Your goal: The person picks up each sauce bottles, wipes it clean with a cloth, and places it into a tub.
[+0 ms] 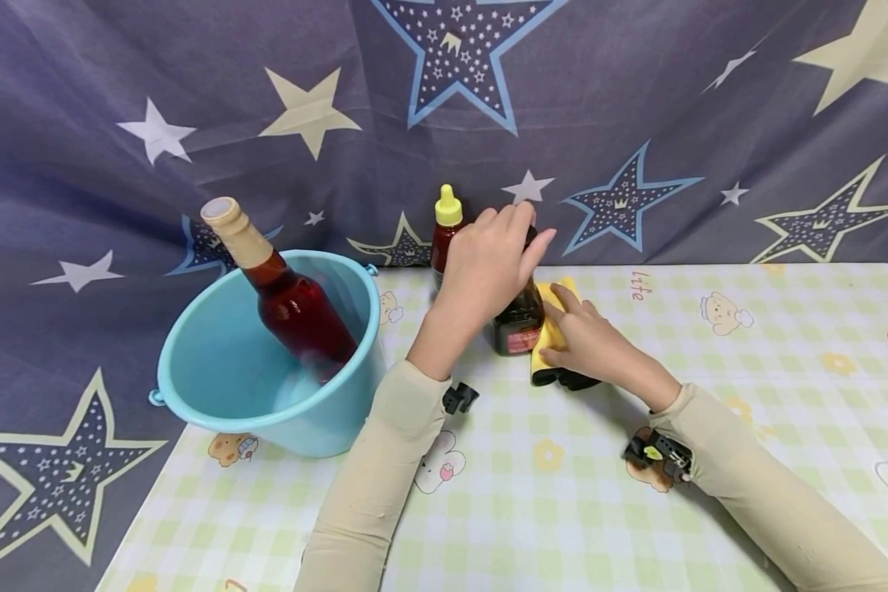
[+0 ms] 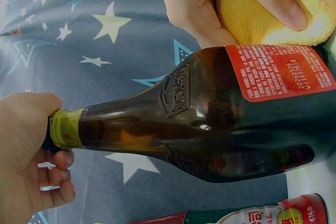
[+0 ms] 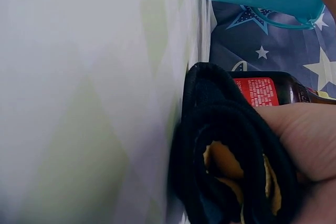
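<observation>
My left hand (image 1: 486, 259) holds a dark brown glass bottle (image 1: 520, 319) by its capped top. In the left wrist view, the thumb and curled fingers of that hand wrap the black cap, just above a yellow neck band (image 2: 70, 128). The bottle's red label (image 2: 283, 72) faces this camera. My right hand (image 1: 595, 344) grips a folded yellow cloth (image 1: 550, 330) with black edging, laid against the bottle's right side. Seen from the right wrist, the cloth's rolled dark edge (image 3: 226, 111) fills the middle, close beside the tablecloth.
Behind my left hand stands a red sauce bottle with a yellow nozzle cap (image 1: 447, 207). At the left is a light blue bucket (image 1: 215, 411), with a tilted bottle of red liquid (image 1: 307, 321) inside. A star-patterned curtain (image 1: 607, 82) hangs behind the checked tablecloth (image 1: 533, 510).
</observation>
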Tool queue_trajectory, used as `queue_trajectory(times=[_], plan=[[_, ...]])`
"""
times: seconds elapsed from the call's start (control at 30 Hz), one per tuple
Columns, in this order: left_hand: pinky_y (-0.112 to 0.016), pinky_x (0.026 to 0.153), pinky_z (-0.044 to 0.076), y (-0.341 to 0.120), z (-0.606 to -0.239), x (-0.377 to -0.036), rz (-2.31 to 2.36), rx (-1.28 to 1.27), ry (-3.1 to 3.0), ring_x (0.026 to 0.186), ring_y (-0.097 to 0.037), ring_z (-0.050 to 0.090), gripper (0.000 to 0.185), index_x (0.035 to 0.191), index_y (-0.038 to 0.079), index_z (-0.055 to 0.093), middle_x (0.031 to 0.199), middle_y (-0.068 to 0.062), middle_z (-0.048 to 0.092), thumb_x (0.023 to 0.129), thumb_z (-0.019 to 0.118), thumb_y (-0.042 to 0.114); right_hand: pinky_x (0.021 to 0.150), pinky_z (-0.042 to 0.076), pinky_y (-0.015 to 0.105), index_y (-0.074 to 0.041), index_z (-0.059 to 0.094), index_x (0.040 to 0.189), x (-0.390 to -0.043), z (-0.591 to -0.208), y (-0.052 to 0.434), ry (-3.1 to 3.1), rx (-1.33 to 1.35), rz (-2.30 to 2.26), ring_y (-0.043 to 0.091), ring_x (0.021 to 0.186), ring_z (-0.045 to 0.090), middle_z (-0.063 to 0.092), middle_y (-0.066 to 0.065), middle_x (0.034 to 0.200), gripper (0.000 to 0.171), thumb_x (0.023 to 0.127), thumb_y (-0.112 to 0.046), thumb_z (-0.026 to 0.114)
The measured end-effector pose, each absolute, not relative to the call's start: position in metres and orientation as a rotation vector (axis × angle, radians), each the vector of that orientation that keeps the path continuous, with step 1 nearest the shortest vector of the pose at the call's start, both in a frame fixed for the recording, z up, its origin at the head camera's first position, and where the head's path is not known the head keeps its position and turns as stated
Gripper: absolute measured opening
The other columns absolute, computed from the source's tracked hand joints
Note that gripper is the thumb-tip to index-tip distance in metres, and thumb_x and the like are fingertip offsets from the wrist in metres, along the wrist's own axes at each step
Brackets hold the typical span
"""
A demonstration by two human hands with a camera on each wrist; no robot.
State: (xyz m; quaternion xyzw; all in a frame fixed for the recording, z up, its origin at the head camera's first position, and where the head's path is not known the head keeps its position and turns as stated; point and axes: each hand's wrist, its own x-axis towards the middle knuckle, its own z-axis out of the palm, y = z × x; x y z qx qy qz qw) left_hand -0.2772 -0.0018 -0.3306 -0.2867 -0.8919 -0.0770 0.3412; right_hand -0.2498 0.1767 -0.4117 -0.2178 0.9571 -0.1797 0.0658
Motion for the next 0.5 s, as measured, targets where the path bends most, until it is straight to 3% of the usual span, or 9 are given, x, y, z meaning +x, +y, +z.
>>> queue_trajectory(times=[0.17, 0.27, 0.5], plan=[[-0.028, 0.055, 0.046, -0.001, -0.330, -0.278, -0.193, -0.743, -2.318, 0.068, -0.018, 0.059, 0.036, 0.107, 0.010, 0.062, 0.085, -0.001, 0.065, 0.107, 0.049, 0.044, 0.082, 0.045, 0.051, 0.011, 0.041, 0.149, -0.250, -0.410, 0.177, 2.900, -0.687, -0.522, 0.059, 0.125, 0.048, 0.020, 0.036, 0.162, 0.072, 0.092, -0.018, 0.074], [-0.028, 0.055, 0.047, -0.001, -0.329, -0.278, -0.191, -0.742, -2.322, 0.069, -0.018, 0.059, 0.036, 0.107, 0.010, 0.062, 0.085, -0.001, 0.065, 0.107, 0.049, 0.044, 0.091, 0.046, 0.057, 0.012, 0.042, 0.148, -0.251, -0.408, 0.178, 2.899, -0.721, -0.518, 0.058, 0.127, 0.048, 0.022, 0.036, 0.161, 0.069, 0.092, -0.013, 0.073], [-0.027, 0.056, 0.047, -0.002, -0.330, -0.276, -0.191, -0.742, -2.343, 0.071, -0.019, 0.060, 0.036, 0.108, 0.011, 0.062, 0.086, -0.001, 0.065, 0.107, 0.048, 0.044, 0.102, 0.044, 0.060, 0.009, 0.046, 0.147, -0.255, -0.402, 0.187, 2.845, -0.791, -0.640, 0.057, 0.141, 0.036, 0.025, 0.037, 0.160, 0.066, 0.087, 0.000, 0.074]])
